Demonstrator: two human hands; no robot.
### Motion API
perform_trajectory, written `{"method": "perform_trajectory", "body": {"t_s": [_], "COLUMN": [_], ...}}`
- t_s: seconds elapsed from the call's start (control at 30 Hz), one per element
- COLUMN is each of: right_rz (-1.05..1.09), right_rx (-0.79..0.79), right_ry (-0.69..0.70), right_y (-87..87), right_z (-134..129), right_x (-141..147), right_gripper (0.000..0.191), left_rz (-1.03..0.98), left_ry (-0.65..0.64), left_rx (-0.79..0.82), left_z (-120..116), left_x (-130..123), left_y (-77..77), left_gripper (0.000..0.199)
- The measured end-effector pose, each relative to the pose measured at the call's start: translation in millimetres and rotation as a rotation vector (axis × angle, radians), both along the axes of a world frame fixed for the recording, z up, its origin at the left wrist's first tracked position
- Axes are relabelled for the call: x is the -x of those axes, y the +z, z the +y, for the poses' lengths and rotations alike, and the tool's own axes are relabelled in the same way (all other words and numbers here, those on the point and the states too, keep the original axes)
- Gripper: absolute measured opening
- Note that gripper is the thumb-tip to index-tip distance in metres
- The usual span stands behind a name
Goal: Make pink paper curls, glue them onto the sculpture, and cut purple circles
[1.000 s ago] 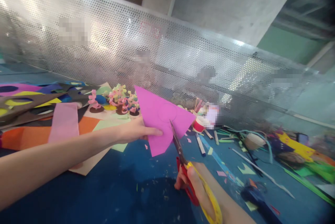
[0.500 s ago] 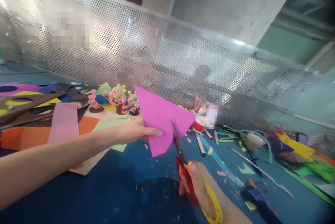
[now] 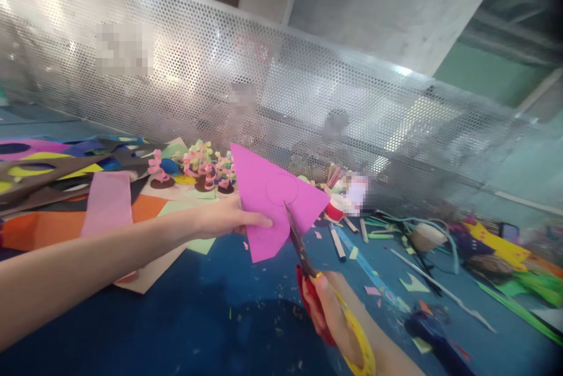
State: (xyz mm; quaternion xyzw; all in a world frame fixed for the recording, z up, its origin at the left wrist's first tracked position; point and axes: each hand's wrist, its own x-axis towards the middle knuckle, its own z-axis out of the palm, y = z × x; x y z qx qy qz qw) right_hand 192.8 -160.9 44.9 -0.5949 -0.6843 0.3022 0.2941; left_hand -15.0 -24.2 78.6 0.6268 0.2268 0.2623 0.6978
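Note:
My left hand (image 3: 237,217) pinches a magenta sheet of paper (image 3: 259,188) at its left side, thumb on the front and the other fingers hidden behind. A round outline is drawn on the sheet, which is held up above the blue table. In my right hand (image 3: 329,305) is a pair of scissors (image 3: 301,250) with one red and one yellow handle loop. The blades reach into the sheet from its lower right edge, their tip just below the drawn circle.
Coloured paper sheets (image 3: 108,206) are piled on the left. Curled paper pieces on dark discs (image 3: 204,179) stand behind my left hand. A red and white cup (image 3: 335,209), scraps, strips and a dark blue tool (image 3: 433,332) lie on the right. A perforated metal panel (image 3: 281,71) rises behind.
The sheet has turned and shifted slightly in my left hand. The scissors have moved a little left, their tip still close under the drawn circle.

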Motion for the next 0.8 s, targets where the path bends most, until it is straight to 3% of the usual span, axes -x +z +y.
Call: {"method": "perform_trajectory", "body": {"t_s": [0.33, 0.5, 0.8], "right_rz": [-0.072, 0.008, 0.034], "right_rx": [-0.050, -0.048, -0.029], "right_ry": [-0.064, -0.118, -0.053], "right_y": [-6.0, -12.1, -11.6], "right_z": [-3, -3, 0], "right_x": [-3, -7, -6], "right_gripper": [0.055, 0.048, 0.049], "left_rz": [0.034, 0.101, 0.121], "left_ry": [-0.057, -0.108, -0.122], "left_rx": [0.006, -0.059, -0.066], "left_z": [7, 14, 20], "left_x": [6, 11, 15], "left_y": [0.4, 0.5, -0.2], "left_gripper": [0.045, 0.040, 0.035]}}
